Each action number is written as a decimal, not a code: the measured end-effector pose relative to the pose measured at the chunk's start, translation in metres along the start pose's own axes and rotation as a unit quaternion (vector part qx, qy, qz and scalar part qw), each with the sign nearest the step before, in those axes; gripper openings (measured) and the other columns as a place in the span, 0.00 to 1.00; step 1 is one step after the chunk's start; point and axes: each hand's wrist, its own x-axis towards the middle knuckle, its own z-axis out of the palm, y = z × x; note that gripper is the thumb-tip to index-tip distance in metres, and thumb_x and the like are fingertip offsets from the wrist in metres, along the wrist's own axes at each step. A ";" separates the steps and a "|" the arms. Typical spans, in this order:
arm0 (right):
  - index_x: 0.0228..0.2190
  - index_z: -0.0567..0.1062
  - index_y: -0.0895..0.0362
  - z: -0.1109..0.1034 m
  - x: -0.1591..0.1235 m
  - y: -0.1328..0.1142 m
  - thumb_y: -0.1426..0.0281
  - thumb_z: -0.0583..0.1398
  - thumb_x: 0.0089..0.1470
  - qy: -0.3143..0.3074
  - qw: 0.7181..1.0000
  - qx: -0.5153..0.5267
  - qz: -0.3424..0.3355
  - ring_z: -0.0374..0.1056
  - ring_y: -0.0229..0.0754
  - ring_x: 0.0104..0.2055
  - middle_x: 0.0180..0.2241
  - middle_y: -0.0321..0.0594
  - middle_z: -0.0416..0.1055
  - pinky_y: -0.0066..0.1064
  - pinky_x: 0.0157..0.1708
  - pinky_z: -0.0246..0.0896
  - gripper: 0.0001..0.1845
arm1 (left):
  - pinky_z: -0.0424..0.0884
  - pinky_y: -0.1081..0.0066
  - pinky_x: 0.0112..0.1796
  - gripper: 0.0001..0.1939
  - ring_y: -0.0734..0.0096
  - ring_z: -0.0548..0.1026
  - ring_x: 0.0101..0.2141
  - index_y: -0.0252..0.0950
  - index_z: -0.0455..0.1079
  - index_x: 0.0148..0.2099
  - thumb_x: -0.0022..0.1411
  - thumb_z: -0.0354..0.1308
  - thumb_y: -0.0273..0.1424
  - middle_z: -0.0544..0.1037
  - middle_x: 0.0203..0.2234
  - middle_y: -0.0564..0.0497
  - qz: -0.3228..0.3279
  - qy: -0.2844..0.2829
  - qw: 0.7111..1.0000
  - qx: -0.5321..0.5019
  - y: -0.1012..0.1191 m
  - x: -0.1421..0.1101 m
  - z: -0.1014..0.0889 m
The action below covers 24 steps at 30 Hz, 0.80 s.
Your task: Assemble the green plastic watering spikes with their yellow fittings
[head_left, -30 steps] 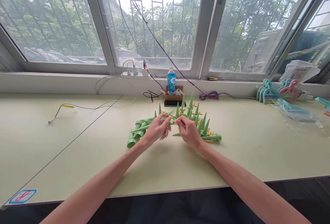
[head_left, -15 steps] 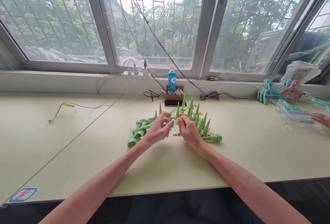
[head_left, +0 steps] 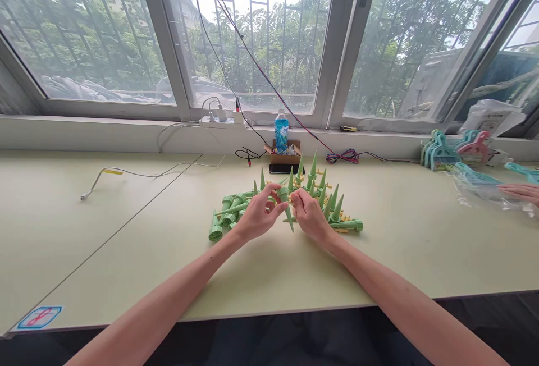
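Observation:
Between the thumb and fingers of my left hand [head_left: 261,211] is a green plastic watering spike [head_left: 289,219]. Its wide ribbed end sits at my fingertips and its point slants down toward the table. Close beside it, my right hand [head_left: 309,211] is closed in a pinch; whatever it holds is too small and hidden to name. More green spikes [head_left: 227,206] lie in a heap left of my hands. Behind and to the right, several upright spikes [head_left: 312,169] stand point up among small yellow plastic pieces [head_left: 346,217].
A blue-labelled bottle [head_left: 281,132] stands by a small cardboard box [head_left: 285,158], with a dark phone [head_left: 287,169] in front. Coiled cable [head_left: 343,156] lies behind the spikes. At the far right, another person's hand [head_left: 522,191] is near teal plastic tools [head_left: 440,152] and clear bags.
The watering spike in my left hand has come up into clearer view, its wide end now showing at my fingertips. My right hand has hardly moved.

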 end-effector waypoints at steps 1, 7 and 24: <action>0.27 0.59 0.55 0.000 0.000 0.000 0.58 0.46 0.65 -0.001 1.000 -0.001 0.001 0.52 0.34 0.20 0.20 0.31 0.57 0.27 0.22 0.47 0.18 | 0.66 0.77 0.22 0.17 0.81 0.66 0.21 0.40 0.58 0.51 0.62 0.55 0.38 0.68 0.34 0.53 0.010 0.003 1.000 0.011 -0.001 0.000 0.000; 0.27 0.58 0.54 0.001 0.000 0.003 0.58 0.45 0.65 -0.002 1.000 0.012 -0.006 0.52 0.34 0.20 0.21 0.31 0.57 0.27 0.22 0.47 0.18 | 0.66 0.77 0.23 0.15 0.82 0.65 0.22 0.41 0.60 0.50 0.62 0.55 0.35 0.69 0.36 0.52 0.040 0.013 0.998 0.051 -0.001 -0.001 0.000; 0.28 0.57 0.54 0.003 -0.002 0.000 0.59 0.44 0.66 0.034 0.999 0.019 -0.036 0.52 0.35 0.20 0.21 0.30 0.54 0.28 0.22 0.49 0.16 | 0.53 0.77 0.14 0.34 0.79 0.58 0.09 0.35 0.59 0.15 0.66 0.38 0.51 0.58 0.05 0.55 -0.129 0.042 0.980 -0.148 0.006 0.001 0.003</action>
